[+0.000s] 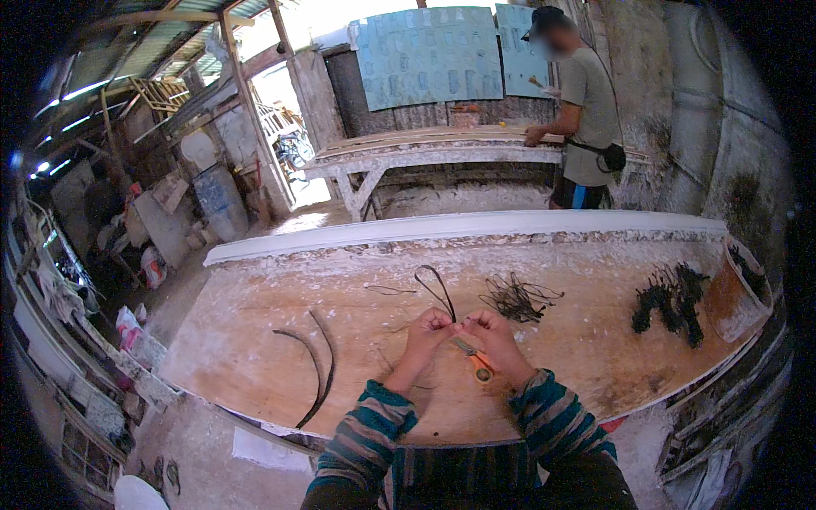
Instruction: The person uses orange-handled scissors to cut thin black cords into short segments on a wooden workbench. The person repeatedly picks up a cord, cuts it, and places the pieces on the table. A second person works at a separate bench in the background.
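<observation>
Over the tabletop [238, 348], the left fingers [438, 318] pinch tightly on the dark loop's [447, 301] near end; its long axis runs far and leftward. The right fingers [478, 319] bunch alongside, grip unclear.

Flake-strewn wooden bench [246, 336] carried curved dark strips [330, 361], tangled dark cords [517, 299], orange-handled tool [483, 371], black bundles [671, 306], brown container [735, 297].

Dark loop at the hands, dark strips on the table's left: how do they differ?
The dark loop is held at the hands; the dark strips lie on the table. The loop doubles back on itself; the strips curve openly. Both are dark and narrow.
</observation>
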Motion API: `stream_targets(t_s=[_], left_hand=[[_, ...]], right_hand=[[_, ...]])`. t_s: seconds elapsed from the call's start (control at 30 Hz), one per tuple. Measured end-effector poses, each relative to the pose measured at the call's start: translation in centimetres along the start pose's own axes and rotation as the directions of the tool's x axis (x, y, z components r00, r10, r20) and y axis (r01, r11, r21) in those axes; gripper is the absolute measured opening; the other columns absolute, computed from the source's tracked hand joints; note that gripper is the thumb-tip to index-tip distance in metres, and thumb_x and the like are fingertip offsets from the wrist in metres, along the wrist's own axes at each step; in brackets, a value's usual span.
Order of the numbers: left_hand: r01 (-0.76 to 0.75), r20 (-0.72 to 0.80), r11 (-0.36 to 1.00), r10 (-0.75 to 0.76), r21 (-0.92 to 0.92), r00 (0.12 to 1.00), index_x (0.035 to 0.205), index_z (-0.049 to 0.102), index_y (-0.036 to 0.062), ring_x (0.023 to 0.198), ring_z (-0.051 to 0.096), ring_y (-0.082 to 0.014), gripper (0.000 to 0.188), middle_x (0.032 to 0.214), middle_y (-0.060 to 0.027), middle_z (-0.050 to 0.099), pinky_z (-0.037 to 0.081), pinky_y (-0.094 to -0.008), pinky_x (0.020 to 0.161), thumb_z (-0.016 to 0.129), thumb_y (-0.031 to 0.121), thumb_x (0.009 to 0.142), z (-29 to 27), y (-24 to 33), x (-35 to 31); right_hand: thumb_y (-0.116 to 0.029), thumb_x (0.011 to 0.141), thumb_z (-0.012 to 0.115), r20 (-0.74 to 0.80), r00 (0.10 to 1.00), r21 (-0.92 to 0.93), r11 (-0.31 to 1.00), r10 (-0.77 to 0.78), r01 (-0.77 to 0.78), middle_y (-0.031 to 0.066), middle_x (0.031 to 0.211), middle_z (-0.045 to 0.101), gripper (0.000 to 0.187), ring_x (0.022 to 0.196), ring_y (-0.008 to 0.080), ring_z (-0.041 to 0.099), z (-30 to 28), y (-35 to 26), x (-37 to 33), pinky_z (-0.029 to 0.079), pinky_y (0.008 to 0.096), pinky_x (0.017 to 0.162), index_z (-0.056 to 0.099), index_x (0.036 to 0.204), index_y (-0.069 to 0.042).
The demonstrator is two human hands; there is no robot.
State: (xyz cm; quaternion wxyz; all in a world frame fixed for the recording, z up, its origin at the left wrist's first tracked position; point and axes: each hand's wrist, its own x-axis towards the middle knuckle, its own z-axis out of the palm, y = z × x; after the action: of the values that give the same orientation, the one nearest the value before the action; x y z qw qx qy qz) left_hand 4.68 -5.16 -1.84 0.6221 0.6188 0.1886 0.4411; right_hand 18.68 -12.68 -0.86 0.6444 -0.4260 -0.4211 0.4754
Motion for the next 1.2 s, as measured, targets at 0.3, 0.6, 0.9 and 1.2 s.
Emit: stream_targets(t_s=[0.3,0.6,0.9,1.2], left_hand=[[0.291,0.011,0.915,-0.3,-0.279,0.954,0.087,0.051,0.0054,0.07,0.056,-0.0114,0.011,0.081,-0.0042,0.059,0.047,-0.0229,0.064,0.06,0.006,0.081,0.5,2.3,-0.1],[0.502,0.31,0.788,-0.408,-0.355,0.859,0.096,0.047,0.0078,0.072,0.057,-0.0119,0.025,0.085,-0.005,0.059,0.047,-0.0219,0.062,0.064,0.004,0.078,-3.2,-0.6,0.9],[0.388,0.193,0.84,-0.338,-0.379,0.921,0.094,0.047,0.0097,0.078,0.058,-0.0115,0.022,0.087,-0.004,0.059,0.047,-0.0211,0.063,0.062,0.002,0.079,-0.9,1.9,0.6],[0.125,-0.017,0.972,-0.131,-0.199,0.991,0.089,0.046,0.0083,0.077,0.056,-0.0091,0.019,0.084,-0.0026,0.058,0.046,-0.0203,0.064,0.057,-0.002,0.079,0.7,1.8,0.3]], right_hand=[[0.0,0.074,0.059,0.359,0.693,-0.74,0.262,-0.625,0.619,0.0099,0.089,0.06,0.007,0.078,0.0256,0.058,-0.2,-1.9,0.1,0.045,0.0317,0.067,0.059,0.08,-0.003],[-0.003,0.079,0.051,0.458,0.762,-0.606,0.465,-0.459,0.645,0.0136,0.098,0.058,0.016,0.082,0.0347,0.056,1.0,-2.6,-0.9,0.046,0.0421,0.069,0.053,0.094,-0.005],[-0.003,0.081,0.054,0.314,0.78,-0.64,0.486,-0.541,0.595,0.0164,0.085,0.057,0.013,0.077,0.0352,0.057,0.3,-2.0,-0.6,0.047,0.039,0.065,0.053,0.094,-0.003],[-0.001,0.081,0.057,0.181,0.794,-0.71,0.481,-0.58,0.514,0.0128,0.083,0.061,0.007,0.078,0.0241,0.061,0.6,-1.2,-0.3,0.047,0.0302,0.068,0.057,0.088,0.001]])
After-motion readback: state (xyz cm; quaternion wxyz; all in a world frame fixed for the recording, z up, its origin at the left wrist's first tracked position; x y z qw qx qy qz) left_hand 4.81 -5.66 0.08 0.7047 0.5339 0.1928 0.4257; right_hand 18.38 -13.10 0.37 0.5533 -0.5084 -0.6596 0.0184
